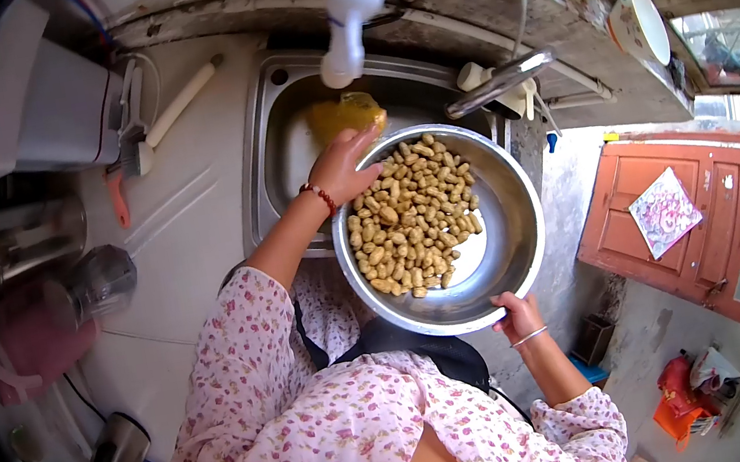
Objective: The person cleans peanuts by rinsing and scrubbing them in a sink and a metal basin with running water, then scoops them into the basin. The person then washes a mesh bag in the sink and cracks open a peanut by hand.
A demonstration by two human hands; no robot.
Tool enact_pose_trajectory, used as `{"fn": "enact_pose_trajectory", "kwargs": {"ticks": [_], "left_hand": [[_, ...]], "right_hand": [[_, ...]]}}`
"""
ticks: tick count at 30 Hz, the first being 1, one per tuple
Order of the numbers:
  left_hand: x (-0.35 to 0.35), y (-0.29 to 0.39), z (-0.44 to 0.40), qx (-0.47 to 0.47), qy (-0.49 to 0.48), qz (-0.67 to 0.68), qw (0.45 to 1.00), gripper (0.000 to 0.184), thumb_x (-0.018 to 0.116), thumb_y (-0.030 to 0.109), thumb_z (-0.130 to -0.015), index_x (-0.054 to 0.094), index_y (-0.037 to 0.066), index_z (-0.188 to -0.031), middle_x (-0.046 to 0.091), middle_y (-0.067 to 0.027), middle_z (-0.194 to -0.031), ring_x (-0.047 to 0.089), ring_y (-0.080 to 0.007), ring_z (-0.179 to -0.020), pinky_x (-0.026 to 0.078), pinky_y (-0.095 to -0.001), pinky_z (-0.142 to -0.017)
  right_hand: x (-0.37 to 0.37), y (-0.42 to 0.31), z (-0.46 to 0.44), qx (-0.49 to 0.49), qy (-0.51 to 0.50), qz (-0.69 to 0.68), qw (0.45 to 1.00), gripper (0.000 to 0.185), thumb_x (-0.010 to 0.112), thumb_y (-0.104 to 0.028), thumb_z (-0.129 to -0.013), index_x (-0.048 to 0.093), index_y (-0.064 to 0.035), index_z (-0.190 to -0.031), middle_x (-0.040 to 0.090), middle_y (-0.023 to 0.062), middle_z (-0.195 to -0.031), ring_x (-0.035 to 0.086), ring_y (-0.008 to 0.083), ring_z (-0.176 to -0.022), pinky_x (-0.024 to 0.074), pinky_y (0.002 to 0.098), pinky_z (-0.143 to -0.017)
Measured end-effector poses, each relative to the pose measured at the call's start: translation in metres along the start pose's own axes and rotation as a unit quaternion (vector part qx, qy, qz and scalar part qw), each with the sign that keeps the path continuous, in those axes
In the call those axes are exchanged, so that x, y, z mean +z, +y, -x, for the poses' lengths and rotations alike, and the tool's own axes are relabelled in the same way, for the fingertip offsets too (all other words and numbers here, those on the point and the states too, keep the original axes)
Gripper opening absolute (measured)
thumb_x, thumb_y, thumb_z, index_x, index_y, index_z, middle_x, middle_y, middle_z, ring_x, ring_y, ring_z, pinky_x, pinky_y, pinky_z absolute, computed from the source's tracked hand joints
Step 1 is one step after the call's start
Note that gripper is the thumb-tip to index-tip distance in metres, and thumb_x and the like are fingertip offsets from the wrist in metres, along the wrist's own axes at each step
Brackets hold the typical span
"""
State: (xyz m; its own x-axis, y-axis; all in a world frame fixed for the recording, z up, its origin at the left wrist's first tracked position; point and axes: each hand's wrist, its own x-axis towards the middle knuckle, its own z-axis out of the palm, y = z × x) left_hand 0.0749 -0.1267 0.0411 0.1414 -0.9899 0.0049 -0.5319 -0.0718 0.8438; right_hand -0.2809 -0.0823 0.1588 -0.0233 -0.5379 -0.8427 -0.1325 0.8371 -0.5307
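Basin (511, 218): near rim grasped by right hand (518, 316) | peanuts (411, 215) heaped inside, leftward | left hand (346, 167) — thumb at far-left rim, full grip unclear | yellow bag (341, 119) beyond, in sink (256, 157) | better hold basin level — peanuts could spill

The metal basin (519, 241) hides the near right corner of the sink (256, 176); peanuts (414, 205) cover part of the basin's floor. Some fingers of the right grip (520, 317) are hidden beneath its rim. Inside the sink, the yellow item (345, 119) is too indistinct to identify.
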Motion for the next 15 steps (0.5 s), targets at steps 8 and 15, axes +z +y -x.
{"fn": "enact_pose_trajectory", "kwargs": {"ticks": [8, 15], "left_hand": [[0.024, 0.007, -0.005, -0.020, -0.011, -0.051, 0.998, 0.062, 0.059, 0.001, -0.073, 0.041, 0.009, -0.132, 0.052, -0.0185, -0.094, 0.052, -0.0356, -0.092, 0.044, -0.0397, -0.081], [0.023, 0.011, -0.002, 0.064, -0.026, -0.064, 0.996, 0.055, 0.050, -0.007, -0.071, 0.051, 0.011, -0.123, 0.048, -0.0173, -0.091, 0.053, -0.0342, -0.082, 0.045, -0.0385, -0.072]], "right_hand": [[-0.021, 0.035, -0.021, 0.039, -0.067, -0.037, 0.996, 0.030, 0.066, -0.012, -0.077, 0.056, 0.0100, -0.094, 0.063, 0.0143, -0.075, 0.062, 0.0193, -0.054, 0.0513, 0.0236, -0.040], [-0.056, -0.039, -0.021, -0.150, 0.054, 0.358, 0.920, 0.052, 0.068, -0.038, -0.076, 0.057, 0.0053, -0.103, 0.064, 0.0159, -0.088, 0.065, 0.0238, -0.069, 0.0518, 0.0323, -0.062]]}}
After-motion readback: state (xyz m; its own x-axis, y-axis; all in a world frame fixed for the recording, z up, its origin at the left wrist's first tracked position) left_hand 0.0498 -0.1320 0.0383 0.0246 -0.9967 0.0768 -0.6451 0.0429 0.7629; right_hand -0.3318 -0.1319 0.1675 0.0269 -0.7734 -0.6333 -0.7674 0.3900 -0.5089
